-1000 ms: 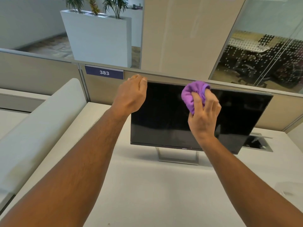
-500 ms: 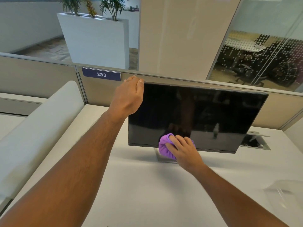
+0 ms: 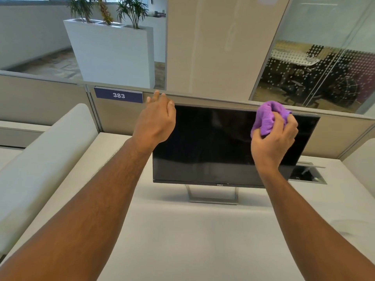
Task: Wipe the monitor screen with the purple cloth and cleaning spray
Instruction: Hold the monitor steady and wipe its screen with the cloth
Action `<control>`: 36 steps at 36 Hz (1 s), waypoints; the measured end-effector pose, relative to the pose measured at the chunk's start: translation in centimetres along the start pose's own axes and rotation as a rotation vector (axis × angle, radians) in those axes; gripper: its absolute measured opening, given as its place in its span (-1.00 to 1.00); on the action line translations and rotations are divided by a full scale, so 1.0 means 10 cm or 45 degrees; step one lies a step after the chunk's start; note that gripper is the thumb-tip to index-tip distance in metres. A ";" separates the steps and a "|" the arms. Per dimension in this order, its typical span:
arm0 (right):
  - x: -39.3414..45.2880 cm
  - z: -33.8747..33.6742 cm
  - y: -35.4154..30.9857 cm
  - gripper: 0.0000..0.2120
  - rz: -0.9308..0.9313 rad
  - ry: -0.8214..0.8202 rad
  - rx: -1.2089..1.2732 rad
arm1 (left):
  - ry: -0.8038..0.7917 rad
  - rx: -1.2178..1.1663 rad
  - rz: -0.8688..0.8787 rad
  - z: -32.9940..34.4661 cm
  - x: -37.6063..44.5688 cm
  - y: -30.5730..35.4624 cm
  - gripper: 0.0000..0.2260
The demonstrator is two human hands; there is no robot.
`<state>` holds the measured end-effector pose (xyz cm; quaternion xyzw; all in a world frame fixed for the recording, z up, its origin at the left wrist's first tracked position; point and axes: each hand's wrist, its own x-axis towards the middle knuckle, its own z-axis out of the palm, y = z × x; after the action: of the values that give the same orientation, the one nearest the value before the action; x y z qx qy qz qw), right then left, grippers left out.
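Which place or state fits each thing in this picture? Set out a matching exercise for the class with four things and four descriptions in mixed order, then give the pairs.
Things:
1. purple cloth
2. left hand
3. sign reading 383
4. monitor stand

Descriptions:
A. fixed on the partition
B. bunched in the right hand at the screen's upper right
C. resting on the desk below the screen
D. at the monitor's upper left corner

Pairs: 1-B, 2-D, 3-A, 4-C
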<state>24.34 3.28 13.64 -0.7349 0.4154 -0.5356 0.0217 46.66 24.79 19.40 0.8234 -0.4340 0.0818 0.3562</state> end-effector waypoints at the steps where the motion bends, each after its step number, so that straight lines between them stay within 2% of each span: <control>1: -0.01 0.00 -0.01 -0.43 0.037 0.011 0.012 | -0.007 -0.001 0.001 0.00 0.01 0.01 -0.62; 4: -0.12 0.05 -0.11 -0.37 0.026 -0.036 0.024 | 0.036 0.023 0.010 0.00 0.02 0.05 -0.71; 6: -0.26 0.10 -0.20 -0.31 -0.079 -0.117 0.003 | 0.061 0.064 0.044 0.00 0.02 0.05 -0.72; 10: -0.72 0.27 -0.32 -0.32 -0.558 -0.244 0.001 | 0.026 0.164 0.108 0.02 0.03 0.05 -0.60; 15: -1.36 0.46 -0.16 -0.30 -1.160 -0.657 -0.167 | 0.032 0.182 0.146 0.04 0.04 -0.01 -0.57; 17: -1.45 0.50 -0.07 -0.32 -1.314 -0.746 -0.228 | 0.034 0.173 0.152 0.05 0.03 -0.04 -0.57; 20: -1.31 0.49 -0.07 -0.40 -1.389 -0.703 -0.227 | 0.041 0.169 0.179 0.08 0.02 -0.08 -0.58; 22: -1.12 0.45 -0.13 -0.52 -1.322 -0.577 -0.172 | 0.049 0.165 0.192 0.10 0.02 -0.10 -0.59; 24: -0.88 0.38 -0.18 -0.61 -1.159 -0.402 -0.114 | 0.056 0.169 0.200 0.12 0.02 -0.12 -0.61; 28: -0.38 0.19 -0.15 -0.62 -0.713 -0.121 -0.093 | 0.055 0.172 0.208 0.14 0.00 -0.14 -0.63; 32: 0.01 -0.06 0.17 -0.50 -0.207 -0.114 -0.099 | 0.048 0.160 0.217 0.13 -0.03 -0.12 -0.62; 36: 0.21 -0.26 0.56 -0.54 0.249 0.003 -0.025 | 0.016 0.150 0.208 0.12 -0.02 -0.10 -0.60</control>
<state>19.16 -0.63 13.73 -0.6905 0.4904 -0.5276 0.0660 47.09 24.46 17.93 0.8042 -0.4919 0.1411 0.3022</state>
